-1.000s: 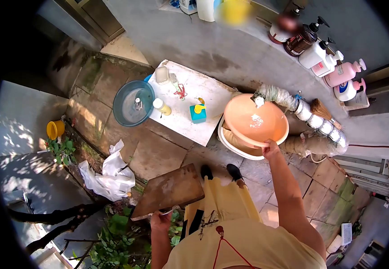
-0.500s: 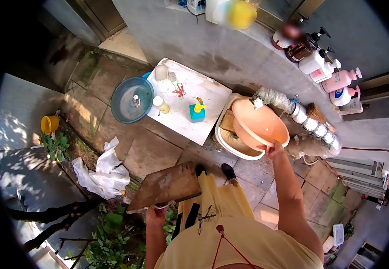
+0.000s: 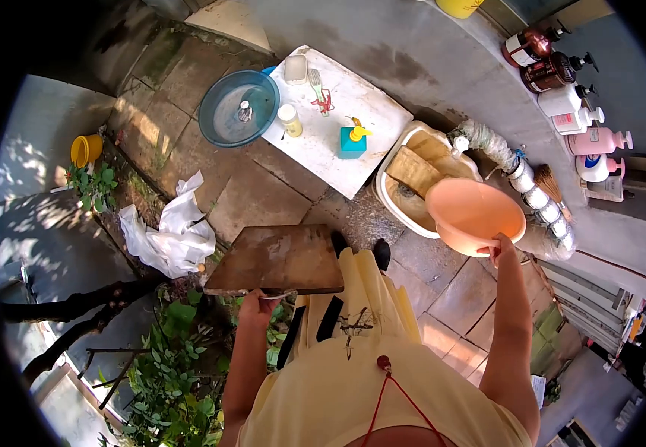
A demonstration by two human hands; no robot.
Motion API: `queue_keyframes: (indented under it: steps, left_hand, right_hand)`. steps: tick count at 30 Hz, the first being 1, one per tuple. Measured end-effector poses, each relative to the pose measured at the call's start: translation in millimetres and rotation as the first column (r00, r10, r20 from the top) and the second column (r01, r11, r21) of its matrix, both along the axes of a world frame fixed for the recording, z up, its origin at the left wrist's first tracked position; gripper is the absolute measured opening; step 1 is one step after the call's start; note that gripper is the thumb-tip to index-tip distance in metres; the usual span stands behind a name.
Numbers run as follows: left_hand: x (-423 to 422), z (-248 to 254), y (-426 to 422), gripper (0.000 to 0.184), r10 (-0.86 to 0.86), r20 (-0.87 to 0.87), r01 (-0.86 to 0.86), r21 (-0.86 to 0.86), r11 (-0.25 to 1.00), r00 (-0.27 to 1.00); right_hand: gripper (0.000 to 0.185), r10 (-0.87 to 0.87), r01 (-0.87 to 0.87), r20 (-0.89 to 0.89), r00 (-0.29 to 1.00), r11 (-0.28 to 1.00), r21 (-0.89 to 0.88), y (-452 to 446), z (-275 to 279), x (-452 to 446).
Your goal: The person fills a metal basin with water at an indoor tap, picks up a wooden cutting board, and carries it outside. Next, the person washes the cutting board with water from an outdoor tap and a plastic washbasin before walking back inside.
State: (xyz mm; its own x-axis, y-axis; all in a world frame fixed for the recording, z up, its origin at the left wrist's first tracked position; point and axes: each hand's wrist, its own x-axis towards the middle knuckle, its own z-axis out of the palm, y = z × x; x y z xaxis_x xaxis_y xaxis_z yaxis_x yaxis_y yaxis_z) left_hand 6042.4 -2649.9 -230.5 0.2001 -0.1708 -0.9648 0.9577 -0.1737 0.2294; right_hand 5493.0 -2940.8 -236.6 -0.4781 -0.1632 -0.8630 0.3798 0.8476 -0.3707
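Note:
My left hand (image 3: 257, 304) is closed on the near edge of a brown wooden board (image 3: 278, 257), where a thin pale strip shows beside the fingers. The board is held out over the paving by the plants. To the right, my right hand (image 3: 496, 249) grips the rim of a peach-coloured plastic basin (image 3: 472, 208), its fingers over the near side. The basin is tilted and nothing shows inside it. Behind it is a white-rimmed sink (image 3: 391, 201) with a wooden washboard-like slab (image 3: 415, 170) lying in it. The basin overlaps the sink's right front corner.
A white table (image 3: 315, 164) holds a teal pump bottle (image 3: 353, 141), a jar (image 3: 290, 121) and a brush (image 3: 315, 83). Beside it is a blue-grey basin (image 3: 222, 112). A wrapped pipe (image 3: 494, 149), white plastic bag (image 3: 174, 231), plants (image 3: 178, 365) and ledge bottles (image 3: 550, 72) surround me.
My right hand has drawn the peach basin away from over the sink, toward the right, uncovering more of the slab. The board in my left hand has turned more level. The view has shifted.

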Motion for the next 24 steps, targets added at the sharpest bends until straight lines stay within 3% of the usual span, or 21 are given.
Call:
queue_keyframes:
  steps: [3,7,10,12,18,24]
  left_hand:
    - [0,2,5,0.033,-0.096,0.036,0.099,-0.086,0.991,0.995]
    - [-3,17,4,0.034,-0.131,0.063,0.132,-0.005,0.991,0.989]
    - [-6,27,11,0.035,-0.264,0.085,0.266,-0.02,0.964,0.961]
    - [-7,33,15,0.039,-0.349,0.085,0.358,-0.134,0.924,0.933]
    - [-36,67,5,0.042,-0.47,0.178,0.492,-0.108,0.864,0.864]
    - [-79,100,-10,0.039,-0.559,0.244,0.594,-0.107,0.797,0.793]
  right_hand:
    - [0.012,0.094,-0.095,-0.018,0.995,0.992,-0.08,6,-11,-20]
    - [0.012,0.102,-0.106,-0.046,0.994,0.99,-0.094,16,5,-11]
    - [0.013,0.091,-0.09,0.007,0.996,0.991,-0.097,33,-5,-29]
    - [0.013,0.07,-0.061,0.079,0.994,0.993,-0.101,50,-14,-38]
    - [0.009,-0.231,0.283,0.255,0.939,0.939,-0.193,114,-48,-63]
    - [0.004,-0.231,0.314,0.309,0.923,0.915,-0.252,170,-22,-68]
